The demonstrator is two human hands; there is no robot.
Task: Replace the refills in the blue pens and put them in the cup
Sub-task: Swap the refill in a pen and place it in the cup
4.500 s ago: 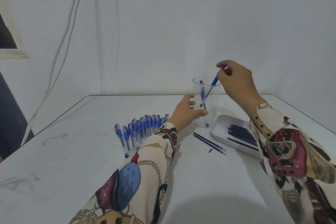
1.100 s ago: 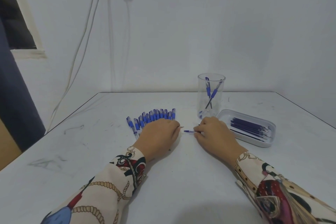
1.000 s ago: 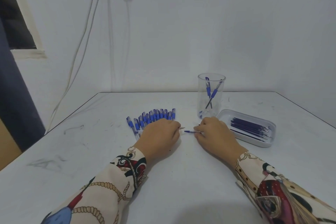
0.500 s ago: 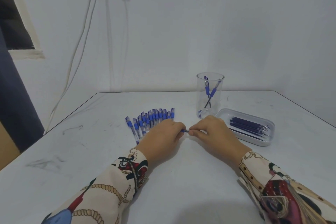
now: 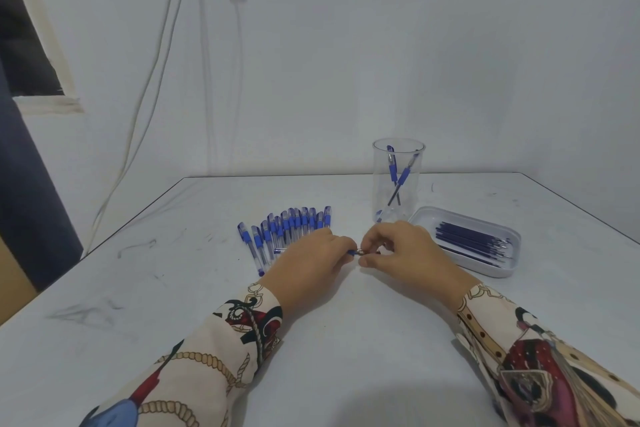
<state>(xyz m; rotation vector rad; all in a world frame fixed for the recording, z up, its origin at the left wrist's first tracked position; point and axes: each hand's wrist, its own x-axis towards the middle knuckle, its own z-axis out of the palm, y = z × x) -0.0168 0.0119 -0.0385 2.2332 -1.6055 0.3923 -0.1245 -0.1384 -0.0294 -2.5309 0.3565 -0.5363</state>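
My left hand (image 5: 311,263) and my right hand (image 5: 401,250) meet low over the table, both pinched on one blue pen (image 5: 356,252). Only a short blue piece with a metal tip shows between the fingers. My left hand holds the barrel, and my right fingertips grip the tip end. Behind my left hand lies a row of several blue pens (image 5: 287,229). A clear cup (image 5: 398,180) stands behind my right hand with two blue pens inside. A white tray (image 5: 498,270) to the right holds several dark blue refills (image 5: 471,243).
The white table (image 5: 173,305) ends at a wall behind the cup. Its left edge runs diagonally, with a dark curtain (image 5: 27,184) beyond it. Cables (image 5: 152,80) hang down the wall at the left.
Earlier my right hand put a pen in the cup while my left steadied it. Since then both hands came down to the table and closed together on one pen.
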